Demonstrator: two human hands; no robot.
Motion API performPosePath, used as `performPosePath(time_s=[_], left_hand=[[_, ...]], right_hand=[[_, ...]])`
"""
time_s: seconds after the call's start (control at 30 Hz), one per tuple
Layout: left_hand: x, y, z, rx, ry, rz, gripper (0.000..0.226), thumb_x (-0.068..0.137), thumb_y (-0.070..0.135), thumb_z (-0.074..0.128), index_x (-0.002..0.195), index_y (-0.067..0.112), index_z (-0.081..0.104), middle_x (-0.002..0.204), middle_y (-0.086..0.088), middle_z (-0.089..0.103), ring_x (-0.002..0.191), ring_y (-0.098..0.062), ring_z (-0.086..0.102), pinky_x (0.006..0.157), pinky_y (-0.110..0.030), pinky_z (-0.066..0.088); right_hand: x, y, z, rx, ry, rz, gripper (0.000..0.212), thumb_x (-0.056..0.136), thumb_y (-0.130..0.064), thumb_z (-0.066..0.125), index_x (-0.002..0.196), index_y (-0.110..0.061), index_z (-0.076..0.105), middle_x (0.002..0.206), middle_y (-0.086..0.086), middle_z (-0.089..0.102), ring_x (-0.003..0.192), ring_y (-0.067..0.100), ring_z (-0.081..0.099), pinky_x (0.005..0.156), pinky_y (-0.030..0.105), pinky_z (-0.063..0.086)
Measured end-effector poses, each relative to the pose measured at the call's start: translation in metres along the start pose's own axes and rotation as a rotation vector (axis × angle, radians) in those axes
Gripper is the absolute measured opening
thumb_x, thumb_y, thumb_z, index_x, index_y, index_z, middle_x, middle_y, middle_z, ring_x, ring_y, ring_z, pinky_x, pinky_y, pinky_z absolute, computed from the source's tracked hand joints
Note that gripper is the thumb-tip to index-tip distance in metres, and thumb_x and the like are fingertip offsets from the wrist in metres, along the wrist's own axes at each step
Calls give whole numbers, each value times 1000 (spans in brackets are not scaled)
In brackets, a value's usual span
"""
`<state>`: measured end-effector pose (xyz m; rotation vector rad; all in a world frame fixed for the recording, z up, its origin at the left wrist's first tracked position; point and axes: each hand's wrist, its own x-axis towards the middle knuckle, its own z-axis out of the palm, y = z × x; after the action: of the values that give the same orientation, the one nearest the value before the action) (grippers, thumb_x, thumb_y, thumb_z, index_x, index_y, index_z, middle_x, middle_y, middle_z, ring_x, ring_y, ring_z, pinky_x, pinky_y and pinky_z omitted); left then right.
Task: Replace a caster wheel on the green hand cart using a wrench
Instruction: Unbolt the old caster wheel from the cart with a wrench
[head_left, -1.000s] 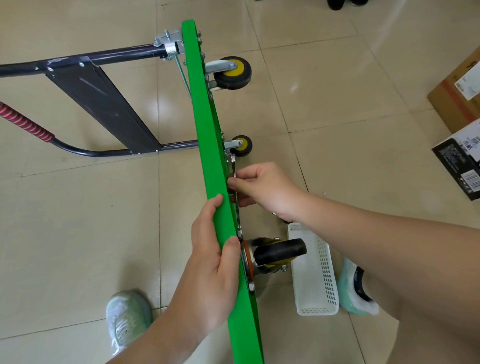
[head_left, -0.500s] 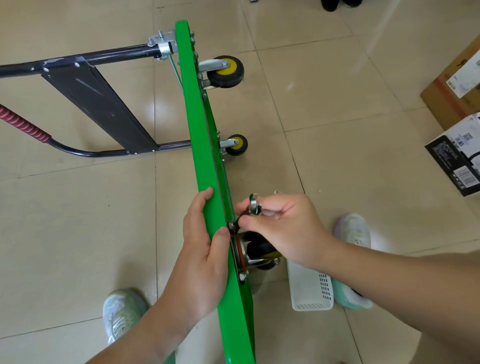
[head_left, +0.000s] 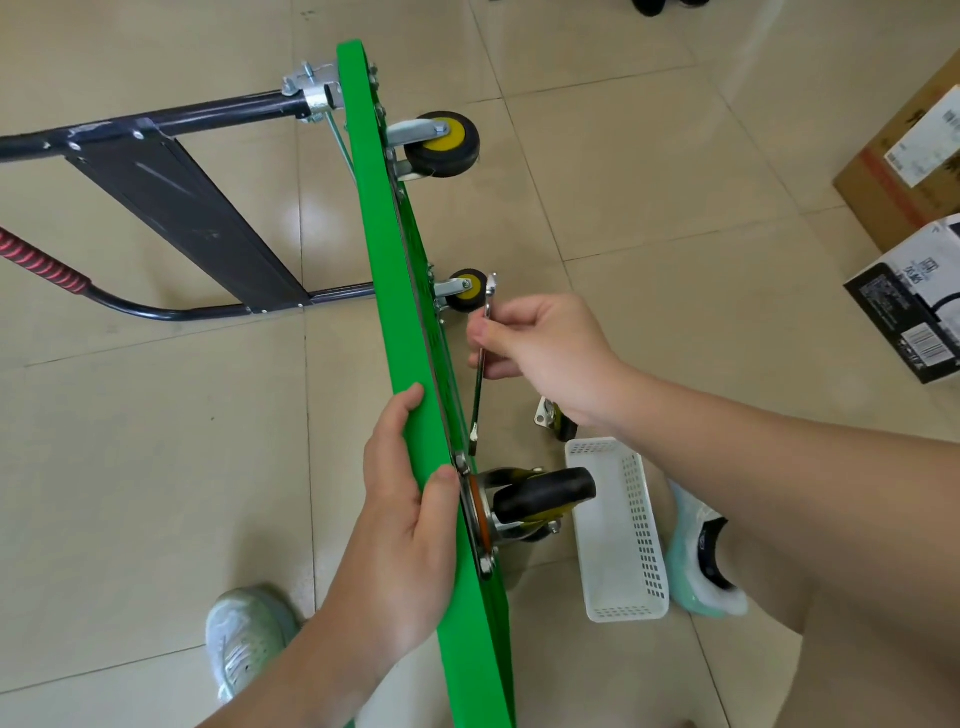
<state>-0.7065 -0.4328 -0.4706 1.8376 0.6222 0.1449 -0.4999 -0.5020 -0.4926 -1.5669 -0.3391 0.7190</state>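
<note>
Head view, near to far. Left hand (head_left: 410, 499) grips the upper edge of the green cart (head_left: 395, 270), fingers over the top face and thumb on the wheel side. The cart stands on its side on the tiled floor.

Just past the thumb, a black caster wheel (head_left: 540, 499) sits on its metal plate against the underside, bolt heads showing at the plate's ends. A white basket (head_left: 618, 530) lies on the floor just beyond that wheel.

Right hand (head_left: 545, 353) pinches the wrench (head_left: 483, 364) at mid-shaft, thumb and forefinger closed on it, other fingers curled beneath. The wrench's long axis runs nearly parallel to the cart. Its lower end points down toward the plate's upper bolt, near it but seemingly short of contact; the upper end is level with the small yellow-hubbed wheel (head_left: 467, 291).

The bolt lies below and toward the wearer from the right hand, which is the closer free hand. My guess is the wrench must slide down along its own axis to seat.

A loose caster (head_left: 556, 421) rests on the floor behind the right wrist. Farther off are a larger yellow-hubbed wheel (head_left: 441, 143), the folded dark handle (head_left: 171, 208) and cardboard boxes (head_left: 909, 156).
</note>
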Motion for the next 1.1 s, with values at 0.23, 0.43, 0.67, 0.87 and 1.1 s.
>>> performPosePath(time_s=[0.23,0.43,0.67,0.87,1.1], left_hand=[[1,0,-1,-1,-2,21,58,97,34,38,146,56,17,158,16,30,144,4,36,116,-12,29],[1,-4,-2,8,-4,21,59,97,33,38,147,57,17,159,13,31,140,9,38,108,-3,28],[2,-5,0,26,20,25,59,97,33,38,149,52,18,159,14,31,138,17,36,103,2,26],[2,-6,0,40,18,23,59,98,35,37,151,50,17,158,13,31,134,17,39,99,3,28],[2,-4,1,26,16,12,60,98,35,37,153,48,18,161,17,28,141,14,34,104,2,26]], right_hand=[[24,11,12,-11,-72,211,36,88,-18,78,115,4,69,91,12,77,78,26,76,73,38,63],[31,17,17,32,-127,342,42,90,-17,75,123,8,64,102,19,71,79,29,71,77,39,61],[26,15,19,31,-157,292,38,91,-16,74,121,6,67,102,15,73,80,23,73,78,36,62],[-6,5,14,-37,-157,49,11,89,-15,76,90,-26,78,85,-7,79,85,10,75,73,25,60],[-39,-6,6,50,-117,-157,27,80,-8,81,85,-35,82,89,-8,79,88,8,75,82,22,59]])
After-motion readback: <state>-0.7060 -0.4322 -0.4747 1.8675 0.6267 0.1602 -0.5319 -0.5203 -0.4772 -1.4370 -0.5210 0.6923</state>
